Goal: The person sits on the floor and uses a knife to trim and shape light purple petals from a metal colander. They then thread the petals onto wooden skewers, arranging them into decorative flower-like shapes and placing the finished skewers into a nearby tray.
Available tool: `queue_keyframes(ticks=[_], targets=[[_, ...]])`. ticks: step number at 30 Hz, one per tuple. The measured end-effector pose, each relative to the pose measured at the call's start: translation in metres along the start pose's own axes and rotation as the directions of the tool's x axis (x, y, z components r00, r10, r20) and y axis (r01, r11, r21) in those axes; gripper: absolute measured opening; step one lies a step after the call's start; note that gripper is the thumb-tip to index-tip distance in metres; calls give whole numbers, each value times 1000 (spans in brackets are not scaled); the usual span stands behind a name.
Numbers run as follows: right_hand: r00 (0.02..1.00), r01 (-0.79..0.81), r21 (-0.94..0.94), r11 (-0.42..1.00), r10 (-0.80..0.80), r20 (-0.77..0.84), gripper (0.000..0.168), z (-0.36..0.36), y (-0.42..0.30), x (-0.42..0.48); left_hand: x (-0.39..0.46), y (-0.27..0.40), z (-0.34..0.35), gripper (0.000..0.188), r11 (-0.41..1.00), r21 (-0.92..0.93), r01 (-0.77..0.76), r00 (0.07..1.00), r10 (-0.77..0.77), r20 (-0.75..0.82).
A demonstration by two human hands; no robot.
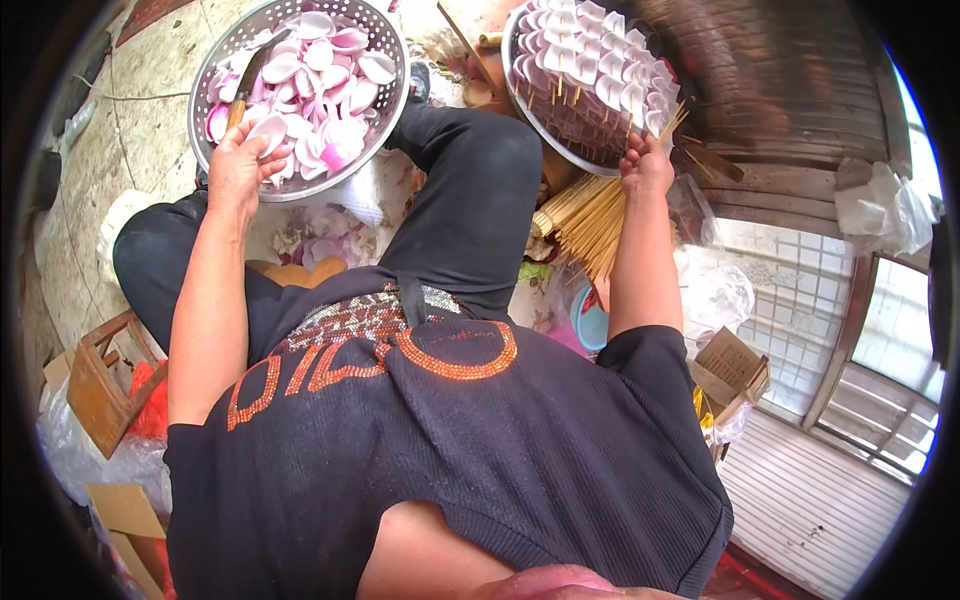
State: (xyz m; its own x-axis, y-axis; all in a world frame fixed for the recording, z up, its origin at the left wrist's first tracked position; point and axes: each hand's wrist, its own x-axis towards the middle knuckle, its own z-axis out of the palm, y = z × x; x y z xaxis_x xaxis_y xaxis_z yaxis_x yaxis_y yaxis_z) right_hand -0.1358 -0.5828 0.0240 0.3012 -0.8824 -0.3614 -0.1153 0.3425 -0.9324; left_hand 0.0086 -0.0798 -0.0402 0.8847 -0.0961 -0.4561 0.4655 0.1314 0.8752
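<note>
My left hand [244, 161] is at the near left rim of a perforated metal colander [296, 196], holding a pale onion piece [268, 135]. The colander is heaped with cut pink-and-white onion pieces [319, 56]. A curved knife [251, 75] with a wooden handle lies on them, its handle end beside my left fingers. My right hand [645, 161] is at the right edge of a round metal basin [517, 97], its fingers closed on thin wooden skewers [675, 122]. Rows of skewered onion pieces [600, 52] fill the basin. Exactly how many skewers it holds cannot be told.
Bundled bare skewers [592, 217] lie below the basin. A light-blue tub [589, 322] and an open cardboard box [731, 367] are at right. A small wooden stool [112, 382] lies among plastic bags at left. Onion scraps [326, 236] lie on the floor between my legs.
</note>
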Motion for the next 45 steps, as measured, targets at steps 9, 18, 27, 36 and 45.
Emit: queue_keyframes(ticks=[9, 18, 27, 36, 45], targets=[[959, 274, -160, 948, -282, -29, 17, -25, 19, -28, -4, 0, -3, 41, 991, -126, -46, 999, 48, 6], [752, 340, -146, 929, -175, 635, 24, 62, 60, -193, -6, -2, -8, 30, 991, -130, -34, 999, 31, -27], [311, 156, -400, 903, 339, 888, 24, 105, 120, -283, -12, 3, -14, 38, 988, -141, -65, 998, 61, -32], [288, 10, -532, 847, 507, 813, 23, 96, 147, -267, -1, -3, -31, 27, 978, -194, -71, 986, 40, -160], [290, 23, -562, 827, 533, 795, 22, 97, 145, -265, -6, 3, -27, 26, 978, -201, -50, 988, 19, -154]])
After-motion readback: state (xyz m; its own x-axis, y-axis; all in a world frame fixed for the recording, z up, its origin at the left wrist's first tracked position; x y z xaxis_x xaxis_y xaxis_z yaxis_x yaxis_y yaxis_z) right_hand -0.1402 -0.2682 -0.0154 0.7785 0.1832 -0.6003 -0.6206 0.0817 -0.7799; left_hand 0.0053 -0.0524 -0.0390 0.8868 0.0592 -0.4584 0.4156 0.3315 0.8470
